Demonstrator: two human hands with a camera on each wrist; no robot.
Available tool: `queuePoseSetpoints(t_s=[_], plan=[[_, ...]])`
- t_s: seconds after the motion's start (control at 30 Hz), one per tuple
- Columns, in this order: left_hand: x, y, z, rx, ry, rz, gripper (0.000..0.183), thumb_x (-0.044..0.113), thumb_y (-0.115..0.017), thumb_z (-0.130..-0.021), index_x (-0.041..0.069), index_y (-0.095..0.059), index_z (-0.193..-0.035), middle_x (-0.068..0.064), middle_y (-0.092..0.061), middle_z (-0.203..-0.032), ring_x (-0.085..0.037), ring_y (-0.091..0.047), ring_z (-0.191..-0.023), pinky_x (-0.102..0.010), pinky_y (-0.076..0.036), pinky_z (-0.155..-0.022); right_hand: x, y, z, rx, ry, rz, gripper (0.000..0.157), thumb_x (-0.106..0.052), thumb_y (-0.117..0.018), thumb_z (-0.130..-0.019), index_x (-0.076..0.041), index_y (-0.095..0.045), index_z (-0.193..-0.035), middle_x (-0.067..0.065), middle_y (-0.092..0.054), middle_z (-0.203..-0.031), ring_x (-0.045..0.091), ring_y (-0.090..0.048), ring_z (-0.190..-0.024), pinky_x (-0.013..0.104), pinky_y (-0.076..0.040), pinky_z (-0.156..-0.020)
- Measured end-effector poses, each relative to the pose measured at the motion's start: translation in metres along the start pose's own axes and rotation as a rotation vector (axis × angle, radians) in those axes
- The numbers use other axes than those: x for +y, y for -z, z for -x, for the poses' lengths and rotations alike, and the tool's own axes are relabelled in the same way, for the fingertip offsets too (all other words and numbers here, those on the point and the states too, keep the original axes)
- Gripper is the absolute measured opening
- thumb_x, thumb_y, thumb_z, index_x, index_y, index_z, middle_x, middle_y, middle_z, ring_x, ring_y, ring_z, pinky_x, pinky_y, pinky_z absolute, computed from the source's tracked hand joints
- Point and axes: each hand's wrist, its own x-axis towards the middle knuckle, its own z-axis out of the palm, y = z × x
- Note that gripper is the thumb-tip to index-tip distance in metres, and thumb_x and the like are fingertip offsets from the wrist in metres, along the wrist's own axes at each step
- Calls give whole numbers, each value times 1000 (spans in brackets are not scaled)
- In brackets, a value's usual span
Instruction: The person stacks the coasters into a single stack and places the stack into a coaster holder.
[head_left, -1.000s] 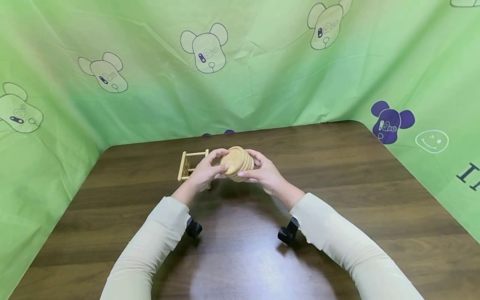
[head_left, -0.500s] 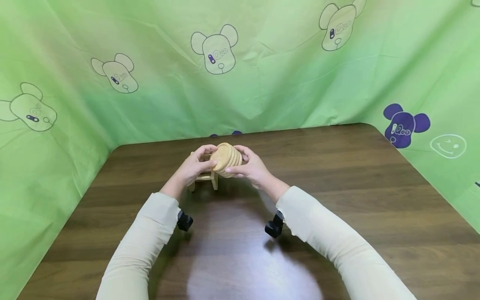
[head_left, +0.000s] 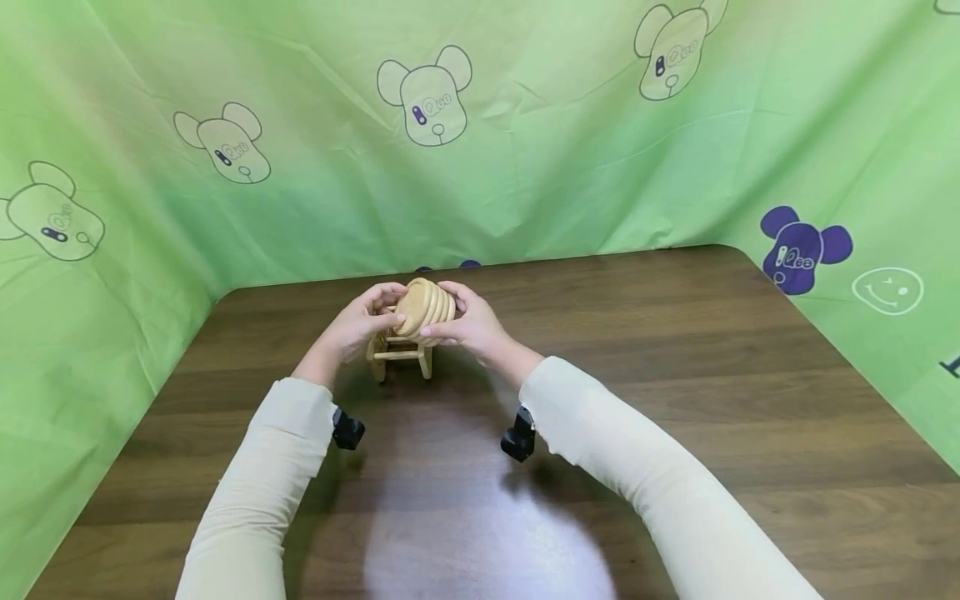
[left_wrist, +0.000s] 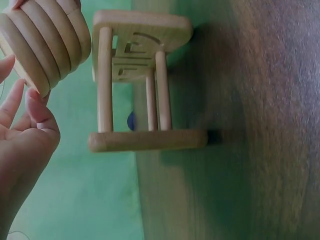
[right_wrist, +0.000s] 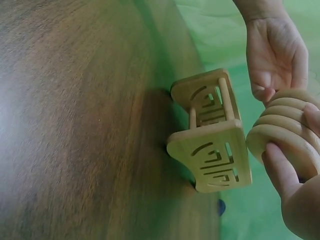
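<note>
Several round wooden coasters (head_left: 424, 310) make a tilted stack, held between my two hands above the table. At its left end my left hand (head_left: 358, 323) grips it, thumb on the near side and fingers over the top. From the other end my right hand (head_left: 477, 330) holds it the same way. Just below the stack stands a light wooden coaster holder (head_left: 400, 355), with slotted side panels and round rods; the hands and coasters partly hide it in the head view. In the right wrist view the coasters (right_wrist: 285, 120) appear right beside the top of the holder (right_wrist: 191, 146).
The brown wooden table (head_left: 675, 375) spreads out on all sides of the holder. Behind it hangs a green cloth (head_left: 525, 167) printed with bear heads. A black wrist camera (head_left: 348, 429) hangs under the left sleeve, another black camera (head_left: 519, 435) under the right.
Both hands have carried the coaster stack leftward, from the right side of the holder to above it. The grip on the stack looks unchanged, and the view has shifted slightly.
</note>
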Motion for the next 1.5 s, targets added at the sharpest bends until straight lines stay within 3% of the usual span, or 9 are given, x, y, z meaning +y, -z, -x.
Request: queuePoseSetpoints(t_s=[0.17, 0.33, 0.53, 0.8, 1.03, 1.23, 1.5], plan=[[-2, 8, 1, 14, -2, -4, 44, -6, -48, -82, -7, -32, -123, -22, -40, -118, -14, -43, -88, -23, -38, -74, 0, -8, -5, 24, 44, 83, 73, 11, -68, -65, -4, -35, -129, 15, -47, -119, 27, -54, -90, 35, -49, -65], [-10, 16, 2, 15, 9, 0, 45, -7, -47, -83, -8, -30, -124, -24, -36, -124, -17, -40, -93, -23, -36, -77, 4, -16, -9, 62, 107, 236, 72, 4, -73, -63, -4, -40, -126, 12, -51, -117, 21, -53, -92, 27, -46, -72], [-18, 21, 4, 9, 22, 13, 46, -10, -46, -82, -11, -28, -124, -20, -40, -119, -12, -42, -92, -21, -37, -78, 12, -20, -14, 76, 100, 344, 73, -2, -76, -61, -7, -42, -126, 10, -50, -118, 19, -50, -99, 31, -36, -88], [-27, 25, 4, 3, 37, 61, 45, -13, -43, -82, -12, -24, -123, -13, -43, -111, -10, -44, -91, -21, -37, -78, 16, -25, -16, 51, 104, 458, 73, -5, -75, -64, -10, -42, -128, 8, -48, -122, 21, -49, -101, 30, -38, -84], [-31, 27, 3, -20, 27, -86, 39, -12, -42, -82, -11, -27, -118, -21, -45, -107, -20, -43, -94, -22, -38, -76, 22, -24, -17, 29, 80, 540, 69, -4, -73, -66, -15, -43, -128, 9, -54, -111, 18, -56, -75, 24, -46, -61], [-28, 26, 1, -41, 15, -245, 37, -10, -41, -81, -11, -31, -117, -27, -46, -108, -30, -44, -97, -27, -38, -77, 26, -22, -18, 39, 49, 572, 60, -4, -71, -68, -13, -48, -123, 10, -58, -88, 17, -55, -77, 23, -45, -58], [-29, 21, 2, 39, 31, -345, 37, -9, -43, -81, -13, -34, -117, -29, -46, -110, -34, -44, -99, -36, -36, -84, 28, -20, -19, 23, 71, 526, 54, -1, -69, -68, -9, -51, -119, 12, -57, -98, 18, -54, -79, 23, -44, -59]])
